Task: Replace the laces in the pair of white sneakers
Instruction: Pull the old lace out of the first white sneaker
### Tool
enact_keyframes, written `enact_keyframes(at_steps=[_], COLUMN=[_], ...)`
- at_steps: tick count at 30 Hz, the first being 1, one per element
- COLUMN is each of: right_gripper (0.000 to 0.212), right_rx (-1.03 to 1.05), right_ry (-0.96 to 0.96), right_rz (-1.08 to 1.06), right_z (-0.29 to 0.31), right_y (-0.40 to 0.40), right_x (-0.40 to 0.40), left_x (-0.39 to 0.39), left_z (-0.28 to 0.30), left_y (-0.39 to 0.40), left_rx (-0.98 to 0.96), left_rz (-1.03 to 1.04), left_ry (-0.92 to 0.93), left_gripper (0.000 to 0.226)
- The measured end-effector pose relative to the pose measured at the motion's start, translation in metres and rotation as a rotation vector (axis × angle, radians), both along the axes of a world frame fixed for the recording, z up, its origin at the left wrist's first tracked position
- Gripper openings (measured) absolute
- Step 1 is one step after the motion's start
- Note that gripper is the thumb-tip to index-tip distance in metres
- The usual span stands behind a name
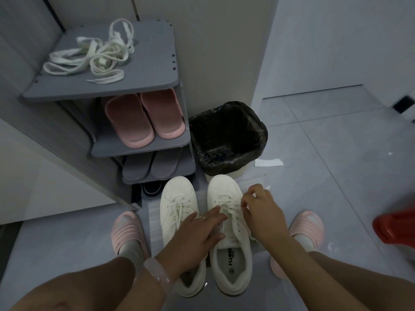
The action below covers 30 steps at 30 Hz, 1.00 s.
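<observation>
Right hand (261,212) over outer side of right sneaker (229,232), fingers curled, pinching lace (233,206) near upper eyelets. Left hand (197,234) just inward of it, fingers fairly straight, laid across tongue and lacing of same sneaker, tips touching crossed lace; ring (202,218) on one finger, pale translucent bangle (157,273) on wrist. Left sneaker (177,209) directly under and beyond left hand, touching or nearly touching right sneaker, laced, toe pointing away; both on pale ribbed mat (155,218). Pink slippers worn on feet either side: one (128,230) outside left hand, other (307,227) outside right hand. Bare knees at bottom edge. Beyond fingertips of right hand, bin (226,138) with black liner, close to toe of right sneaker. White paper scrap (268,162) on floor just right of bin. Beyond left hand, grey shoe rack (139,90): loose cream laces (94,57) tangled on top shelf, pink slippers (143,117) on next shelf, grey slippers (155,164) below, dark shoe (152,187) at bottom, partly hidden. Far right of right hand, red object (395,227) at frame edge, blurred, cannot tell what. Grey tiled floor (336,153) all round.
</observation>
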State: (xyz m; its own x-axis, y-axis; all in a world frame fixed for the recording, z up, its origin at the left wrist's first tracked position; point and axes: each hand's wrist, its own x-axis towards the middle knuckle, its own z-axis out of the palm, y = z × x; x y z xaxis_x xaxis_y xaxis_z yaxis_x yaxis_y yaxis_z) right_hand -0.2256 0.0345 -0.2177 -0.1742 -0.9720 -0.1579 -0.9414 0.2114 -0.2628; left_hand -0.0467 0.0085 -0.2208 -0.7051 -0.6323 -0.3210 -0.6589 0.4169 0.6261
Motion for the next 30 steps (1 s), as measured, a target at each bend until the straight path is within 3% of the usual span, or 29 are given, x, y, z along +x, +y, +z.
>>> enact_keyframes(at_steps=[8, 15, 17, 19, 22, 26, 30], right_gripper=[0.016, 0.005, 0.005, 0.003, 0.03, 0.081, 0.09], right_rx=[0.045, -0.502, -0.408, -0.165, 0.111, 0.247, 0.346], right_ry=[-0.058, -0.286, -0.299, -0.282, -0.305, -0.525, -0.498], right_rz=[-0.028, -0.559, -0.464, -0.273, -0.038, 0.134, 0.15], right_z=[0.003, 0.039, 0.038, 0.027, 0.009, -0.002, -0.007], right_y=[-0.001, -0.002, 0.0, 0.005, 0.015, 0.026, 0.039], right_x=[-0.006, -0.05, -0.054, -0.051, -0.037, -0.013, 0.0], left_x=[-0.001, -0.006, -0.012, -0.017, -0.025, -0.04, -0.05], left_z=[0.0, -0.001, 0.002, 0.002, -0.003, -0.01, -0.014], left_y=[0.001, 0.001, -0.001, -0.007, -0.013, -0.015, -0.018], left_rx=[-0.018, -0.045, -0.038, -0.069, -0.119, -0.123, -0.146], left_rz=[0.049, 0.15, 0.264, 0.379, 0.448, 0.489, 0.451], left_ry=[0.006, 0.066, 0.129, 0.143, 0.132, 0.097, 0.075], left_gripper=[0.038, 0.033, 0.031, 0.028, 0.02, 0.013, 0.013])
